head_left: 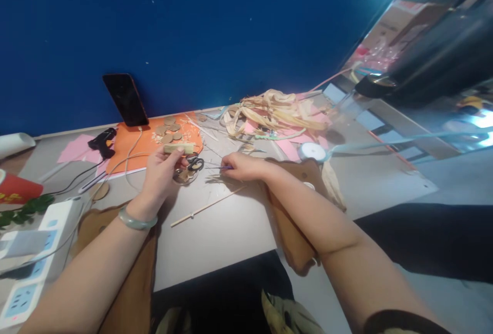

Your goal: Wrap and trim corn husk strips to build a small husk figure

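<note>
My left hand (159, 172), a pale green bangle on its wrist, is closed on a folded yellowish-green husk strip (180, 147). Beside its fingers are black-handled scissors (195, 163), whose blades seem to point right. My right hand (245, 166) has its fingers closed round a thin purple-handled tool (227, 167); its exact kind is too small to make out. Dry scraps (223, 179) lie beneath that hand. In front of both hands, a thin wooden stick (208, 206) rests on the table. Small wood slices lie under and behind my left fingers.
Dried husk strips (275, 113) are heaped at the back, with a white ribbon roll (313, 152) nearby. A phone (125, 98) leans on the blue wall above orange paper (131, 141). A glue gun (102, 142), red cup (17, 188) and power strip (48, 244) stand left.
</note>
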Motion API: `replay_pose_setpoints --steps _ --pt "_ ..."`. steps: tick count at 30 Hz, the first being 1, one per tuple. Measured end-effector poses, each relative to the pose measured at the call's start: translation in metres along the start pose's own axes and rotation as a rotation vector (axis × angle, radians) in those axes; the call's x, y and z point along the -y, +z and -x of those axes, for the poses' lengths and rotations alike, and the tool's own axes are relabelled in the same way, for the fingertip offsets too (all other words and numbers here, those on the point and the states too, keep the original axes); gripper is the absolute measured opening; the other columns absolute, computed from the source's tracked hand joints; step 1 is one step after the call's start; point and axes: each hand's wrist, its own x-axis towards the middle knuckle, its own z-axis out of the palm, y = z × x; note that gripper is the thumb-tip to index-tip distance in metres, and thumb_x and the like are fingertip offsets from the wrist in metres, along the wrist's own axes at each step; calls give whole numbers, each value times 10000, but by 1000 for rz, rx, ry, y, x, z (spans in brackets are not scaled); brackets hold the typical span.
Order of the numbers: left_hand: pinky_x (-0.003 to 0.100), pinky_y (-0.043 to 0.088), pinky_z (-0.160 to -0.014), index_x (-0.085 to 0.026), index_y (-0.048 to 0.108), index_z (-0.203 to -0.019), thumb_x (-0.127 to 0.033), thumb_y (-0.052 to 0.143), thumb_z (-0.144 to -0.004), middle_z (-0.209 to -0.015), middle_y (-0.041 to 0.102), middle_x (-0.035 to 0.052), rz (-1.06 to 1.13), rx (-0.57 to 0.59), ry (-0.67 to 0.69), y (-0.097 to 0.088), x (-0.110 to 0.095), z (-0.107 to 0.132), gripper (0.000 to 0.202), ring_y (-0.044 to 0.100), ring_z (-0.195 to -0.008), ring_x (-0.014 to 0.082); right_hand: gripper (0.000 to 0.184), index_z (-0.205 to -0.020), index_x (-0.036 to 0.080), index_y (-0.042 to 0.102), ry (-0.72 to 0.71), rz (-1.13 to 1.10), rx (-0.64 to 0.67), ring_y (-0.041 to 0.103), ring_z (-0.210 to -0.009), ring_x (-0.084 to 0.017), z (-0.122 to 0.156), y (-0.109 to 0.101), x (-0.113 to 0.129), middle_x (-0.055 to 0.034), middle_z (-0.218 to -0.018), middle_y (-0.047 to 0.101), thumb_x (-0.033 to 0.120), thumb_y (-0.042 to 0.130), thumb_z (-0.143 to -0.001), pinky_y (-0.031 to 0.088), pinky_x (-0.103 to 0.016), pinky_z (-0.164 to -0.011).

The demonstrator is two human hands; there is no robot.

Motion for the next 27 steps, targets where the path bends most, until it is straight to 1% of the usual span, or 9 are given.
replay_pose_setpoints --steps 4,6,10,15,18,22,27 --pt "177 448 -468 -150 629 -770 -321 759 -666 -548 625 -19 -37 -43 -16 0 -2 1 238 570 -474 91 197 -915 123 694 -34 77 5 570 -675 -134 0 4 6 -80 -837 714 208 551 -810 326 -212 -563" --pt "176 454 -475 -149 631 -767 -313 758 -659 -554 626 -22 -42 -57 -9 1 -3 2 234 568 -479 88 204 -929 134 696 -21 98 13 582 -691 -141 0 5 8 -86 -861 717 223 550 -816 328 -215 -564" --pt "175 446 -459 -150 618 -736 -304 762 -639 -553 626 -21 -35 -57 1 3 -6 3 232 558 -462 85 217 -930 140 700 -9 108 14 593 -698 -154 0 6 10 -91 -863 721 230 543 -810 321 -224 -555" --pt "175 452 -462 -151 622 -745 -292 766 -633 -578 638 -18 -12 -67 3 4 -6 3 231 567 -469 84 224 -928 132 702 -27 114 4 586 -687 -155 1 5 7 -96 -855 722 209 533 -802 316 -230 -554" --pt "171 450 -463 -151 619 -742 -288 764 -640 -558 621 -27 -10 -65 16 4 -6 2 224 567 -470 82 216 -917 129 698 -26 102 -15 560 -661 -143 2 4 5 -86 -826 713 220 537 -806 304 -226 -550" --pt "173 445 -463 -152 609 -732 -295 752 -660 -553 615 -28 -15 -35 31 2 -5 1 215 560 -461 81 208 -864 121 686 -34 16 -22 508 -590 -110 3 0 4 -49 -731 678 264 539 -829 282 -221 -536" --pt "177 453 -475 -152 608 -732 -299 740 -682 -555 610 -26 -23 -23 57 0 -2 -1 204 564 -468 82 173 -795 120 669 -22 -35 -9 444 -546 -89 5 -2 5 -1 -617 601 245 552 -817 268 -215 -535"
